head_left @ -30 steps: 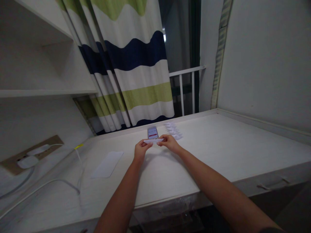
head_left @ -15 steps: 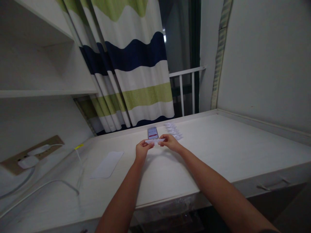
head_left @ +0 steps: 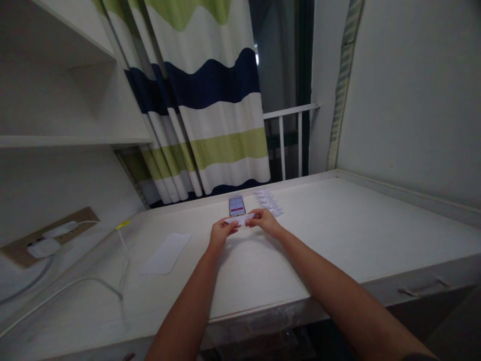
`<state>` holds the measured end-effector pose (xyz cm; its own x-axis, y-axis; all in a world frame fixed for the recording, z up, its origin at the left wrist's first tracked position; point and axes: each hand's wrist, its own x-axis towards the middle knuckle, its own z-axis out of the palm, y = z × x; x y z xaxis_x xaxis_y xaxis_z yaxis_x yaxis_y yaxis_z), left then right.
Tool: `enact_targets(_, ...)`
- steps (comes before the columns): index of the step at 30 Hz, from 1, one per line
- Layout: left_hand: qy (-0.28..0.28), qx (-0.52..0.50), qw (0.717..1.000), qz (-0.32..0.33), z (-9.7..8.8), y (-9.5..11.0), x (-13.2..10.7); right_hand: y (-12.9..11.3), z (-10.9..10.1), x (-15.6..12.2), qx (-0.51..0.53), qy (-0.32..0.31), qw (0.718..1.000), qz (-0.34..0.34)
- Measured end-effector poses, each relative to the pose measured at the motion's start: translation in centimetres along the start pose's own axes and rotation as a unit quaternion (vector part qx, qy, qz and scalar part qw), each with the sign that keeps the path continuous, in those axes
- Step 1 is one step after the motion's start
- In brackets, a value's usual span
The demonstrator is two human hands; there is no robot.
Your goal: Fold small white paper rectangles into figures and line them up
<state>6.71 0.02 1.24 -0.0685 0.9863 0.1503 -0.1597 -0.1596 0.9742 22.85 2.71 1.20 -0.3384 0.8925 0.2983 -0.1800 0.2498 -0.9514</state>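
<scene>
Between my two hands a small piece of folded white paper (head_left: 239, 219) is held up above the desk. My left hand (head_left: 221, 233) pinches its left end, and my right hand (head_left: 265, 222) pinches its right end. Just behind the paper a phone (head_left: 236, 206) with a lit screen rests near the desk's back edge. Several folded white paper pieces (head_left: 268, 201) lie in a row beyond my right hand. Some flat white paper (head_left: 166, 254) is on the desk to the left of my left forearm.
The white desk (head_left: 376, 225) has a raised rim at the back and a drawer handle (head_left: 423, 289) on its front. White cables run from a wall socket (head_left: 48, 238) over its left side. A striped curtain (head_left: 225, 120) hangs behind, and shelves (head_left: 75, 141) jut out upper left.
Both hands keep their hold on the folded paper. Its front face tilts a little more toward me, and the fingers have shifted slightly.
</scene>
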Motion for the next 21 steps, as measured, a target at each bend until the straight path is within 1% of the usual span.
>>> enact_targets(4, -0.041, -0.026, 0.998, -0.039, 0.0, 0.1, -0.1, -0.3, -0.7, 0.0, 0.004, -0.019, 1.0, 0.01)
enact_targets(6, -0.06, -0.034, 0.996, -0.052, 0.0, 0.2, -0.2, -0.5, -0.9, 0.0, 0.01, -0.016, 1.0, 0.014)
enact_targets(8, -0.06, -0.035, 0.996, -0.057, -0.1, 0.2, -0.1, -0.6, -0.9, -0.2, 0.02, -0.011, 1.0, 0.015)
enact_targets(13, -0.037, -0.039, 0.997, -0.047, -0.3, 0.1, 0.1, -0.5, -0.2, -0.5, 0.052, -0.011, 0.998, 0.02)
enact_targets(17, -0.028, -0.048, 0.997, -0.046, -0.2, 0.1, 0.0, -0.2, 0.2, -0.4, 0.046, -0.006, 0.999, 0.01)
enact_targets(19, -0.035, -0.059, 0.997, -0.042, -0.1, 0.1, -0.1, 0.0, 0.2, -0.2, 0.03, 0.001, 1.0, 0.008)
enact_targets(21, -0.053, -0.06, 0.996, -0.031, -0.1, 0.2, -0.3, 0.1, 0.2, -0.1, 0.015, 0.008, 1.0, 0.012)
